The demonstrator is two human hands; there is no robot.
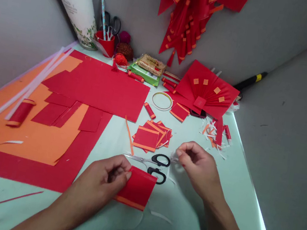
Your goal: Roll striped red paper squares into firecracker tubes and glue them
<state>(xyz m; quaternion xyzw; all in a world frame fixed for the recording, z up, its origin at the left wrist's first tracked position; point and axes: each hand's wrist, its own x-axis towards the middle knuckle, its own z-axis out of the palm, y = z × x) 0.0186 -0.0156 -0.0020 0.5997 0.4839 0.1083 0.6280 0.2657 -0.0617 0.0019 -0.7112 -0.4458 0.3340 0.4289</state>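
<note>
Left hand (pixel 109 174) pinching red paper piece (pixel 138 189), near scissors (pixel 148 163)

Head-worn camera; looks forward, down at both hands (pixel 202 166).

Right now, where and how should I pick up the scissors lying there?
I'd grip the scissors by the black upper loop, coming from the right with the right hand. Both loops face that side while the blades point left, and a corner of the red card in the left hand reaches the lower loop.
</note>
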